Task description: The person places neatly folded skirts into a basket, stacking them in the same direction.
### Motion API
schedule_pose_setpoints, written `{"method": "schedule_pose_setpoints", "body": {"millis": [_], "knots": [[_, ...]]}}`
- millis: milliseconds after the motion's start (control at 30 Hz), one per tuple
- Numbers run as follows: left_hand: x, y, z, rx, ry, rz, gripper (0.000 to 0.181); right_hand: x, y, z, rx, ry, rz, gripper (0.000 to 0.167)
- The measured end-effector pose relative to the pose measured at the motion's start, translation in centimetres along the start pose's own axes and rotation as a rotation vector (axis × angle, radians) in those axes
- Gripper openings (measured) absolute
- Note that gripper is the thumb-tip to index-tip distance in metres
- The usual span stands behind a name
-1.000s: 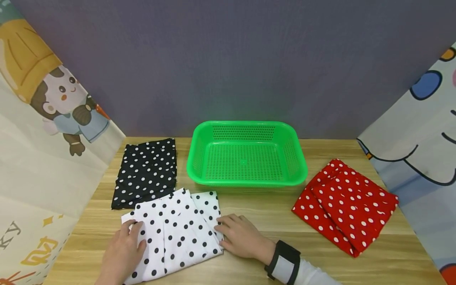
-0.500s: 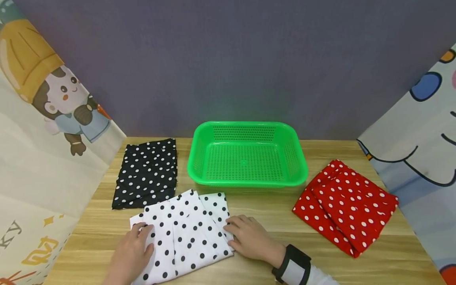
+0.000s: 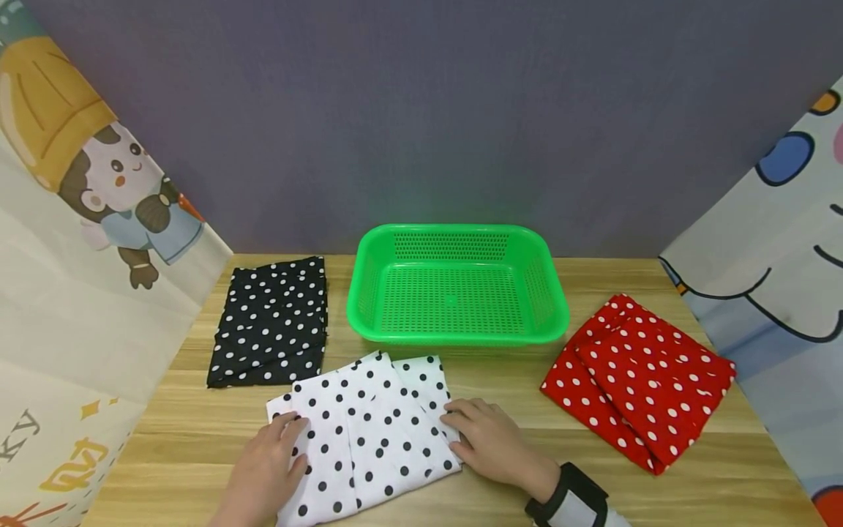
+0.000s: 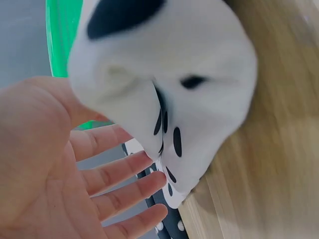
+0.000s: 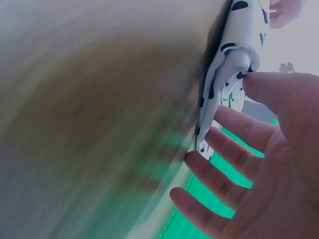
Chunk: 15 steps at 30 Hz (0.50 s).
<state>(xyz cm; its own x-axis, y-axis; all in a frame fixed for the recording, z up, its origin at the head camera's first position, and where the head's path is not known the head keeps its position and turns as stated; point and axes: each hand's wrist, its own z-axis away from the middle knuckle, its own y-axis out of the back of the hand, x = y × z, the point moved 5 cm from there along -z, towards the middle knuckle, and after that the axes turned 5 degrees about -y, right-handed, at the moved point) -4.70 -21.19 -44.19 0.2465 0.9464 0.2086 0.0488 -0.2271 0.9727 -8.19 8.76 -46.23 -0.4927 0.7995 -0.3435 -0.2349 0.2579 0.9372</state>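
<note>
A folded white cloth with black dots [image 3: 375, 432] lies on the table between both hands. My left hand [image 3: 266, 461] is at its left edge, the fingers fairly straight and touching the fabric. Along the opposite edge, my right hand [image 3: 490, 443] touches the cloth with its fingertips and thumb. In the left wrist view the left fingers [image 4: 124, 174] extend against the cloth's folded side [image 4: 174, 99]. The right wrist view shows loosely spread fingers [image 5: 219, 174] beside the cloth's layered edge [image 5: 232, 64].
A green perforated basket [image 3: 457, 340] stands behind the white cloth. A folded black cloth with white dots [image 3: 273, 322] lies at the back left. On the right is a folded red cloth with white dots [image 3: 642, 380]. A grey wall panel [image 3: 448, 117] closes off the back.
The white dotted cloth has slid to the right along the table, both hands moving with it at its sides. The basket and the black and red cloths have stayed in place.
</note>
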Motion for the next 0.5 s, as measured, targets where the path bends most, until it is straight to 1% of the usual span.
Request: {"method": "schedule_pose_setpoints", "body": {"millis": [167,500], "knots": [[1.0,-0.4,-0.5,0.004,-0.040,0.023,0.045,1.2,0.7,0.9,0.012,-0.038,-0.019,0.036],[2.6,-1.2,-1.6,-0.003,-0.076,0.065,0.046,3.0,1.3,2.3,0.057,-0.078,-0.023,0.036]]}}
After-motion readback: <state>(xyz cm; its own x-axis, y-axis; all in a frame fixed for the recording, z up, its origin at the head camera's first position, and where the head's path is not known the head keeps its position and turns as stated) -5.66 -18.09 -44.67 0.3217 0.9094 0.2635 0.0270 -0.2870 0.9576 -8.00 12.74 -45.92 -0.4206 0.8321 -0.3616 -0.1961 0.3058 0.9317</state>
